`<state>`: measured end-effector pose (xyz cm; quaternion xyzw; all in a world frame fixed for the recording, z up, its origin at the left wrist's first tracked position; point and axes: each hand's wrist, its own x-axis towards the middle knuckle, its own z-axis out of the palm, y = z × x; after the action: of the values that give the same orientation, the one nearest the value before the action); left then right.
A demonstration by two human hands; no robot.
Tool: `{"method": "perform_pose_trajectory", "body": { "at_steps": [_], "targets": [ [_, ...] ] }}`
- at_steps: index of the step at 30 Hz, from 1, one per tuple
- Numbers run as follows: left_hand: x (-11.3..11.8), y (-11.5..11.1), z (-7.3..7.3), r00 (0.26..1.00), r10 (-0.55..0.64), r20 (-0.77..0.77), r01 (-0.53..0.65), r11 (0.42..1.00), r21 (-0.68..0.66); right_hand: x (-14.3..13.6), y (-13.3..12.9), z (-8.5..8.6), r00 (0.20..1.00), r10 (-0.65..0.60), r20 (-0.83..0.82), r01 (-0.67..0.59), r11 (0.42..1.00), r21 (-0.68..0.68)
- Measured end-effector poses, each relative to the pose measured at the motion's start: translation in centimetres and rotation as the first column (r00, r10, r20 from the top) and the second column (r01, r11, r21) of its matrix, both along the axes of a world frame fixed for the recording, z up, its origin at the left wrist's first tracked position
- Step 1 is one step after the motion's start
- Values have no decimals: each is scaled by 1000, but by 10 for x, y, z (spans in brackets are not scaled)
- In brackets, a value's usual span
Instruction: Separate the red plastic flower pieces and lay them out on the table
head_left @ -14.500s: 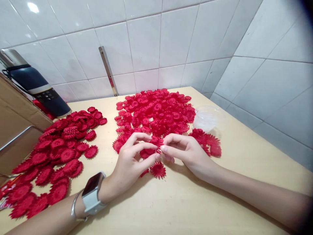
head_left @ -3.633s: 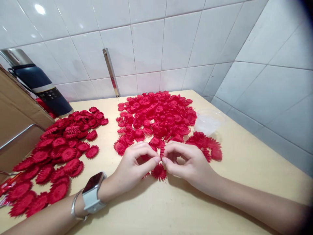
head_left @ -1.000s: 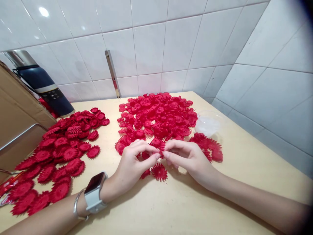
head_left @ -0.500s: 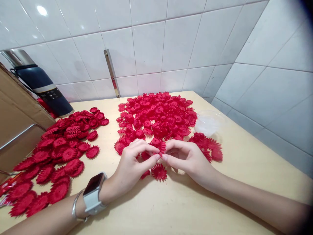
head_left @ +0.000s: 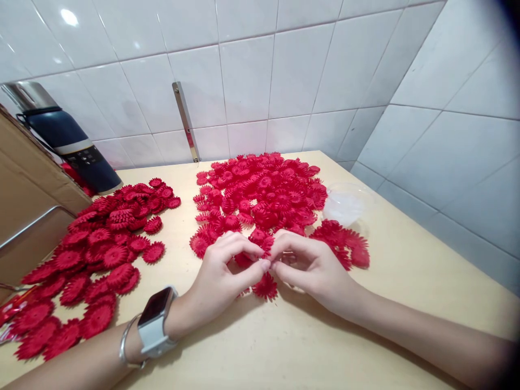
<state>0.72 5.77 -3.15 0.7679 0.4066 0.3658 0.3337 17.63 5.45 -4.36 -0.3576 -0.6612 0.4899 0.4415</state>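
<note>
My left hand [head_left: 229, 265], with a watch and a bangle on its wrist, pinches a red fabric flower [head_left: 266, 244] between thumb and forefinger. From the other side, my right hand [head_left: 311, 265] pinches at the same flower, fingertips almost meeting the left ones. The fingers partly cover the flower, so its whole shape is hidden. Just below the fingertips, another red flower [head_left: 265, 288] with a fringed edge lies on the table. Behind my hands spreads a heap of such red flowers [head_left: 264, 187].
A second heap of red flowers [head_left: 116, 254] covers the table's left side. Beyond it stand a cardboard box [head_left: 32, 179] and a dark blue flask [head_left: 73, 141]. Clear plastic [head_left: 345, 207] lies right of the middle heap, near loose flowers [head_left: 353, 244]. Tiled walls [head_left: 247, 76] bound the table.
My fingertips have shifted slightly on the held flower, and the right hand has turned a little. My left thumb has moved slightly lower. The heaps look the same.
</note>
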Motion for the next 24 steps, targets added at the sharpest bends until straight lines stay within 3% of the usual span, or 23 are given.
{"method": "perform_pose_trajectory", "body": {
  "at_steps": [7, 16, 24],
  "targets": [
    [-2, 1, -1, 999, 25, 22, -26, 1000, 4, -2, 0, 3, 983, -156, -94, 147, 984, -100],
    [0, 2, 0, 999, 28, 21, -29, 1000, 7, 1, -1, 2, 985, -69, -158, 44, 987, -153],
    [-1, 2, -1, 1000, 24, 11, -24, 1000, 16, 1, 1, 2, 987, -72, -143, 48, 986, -161]
  ]
}}
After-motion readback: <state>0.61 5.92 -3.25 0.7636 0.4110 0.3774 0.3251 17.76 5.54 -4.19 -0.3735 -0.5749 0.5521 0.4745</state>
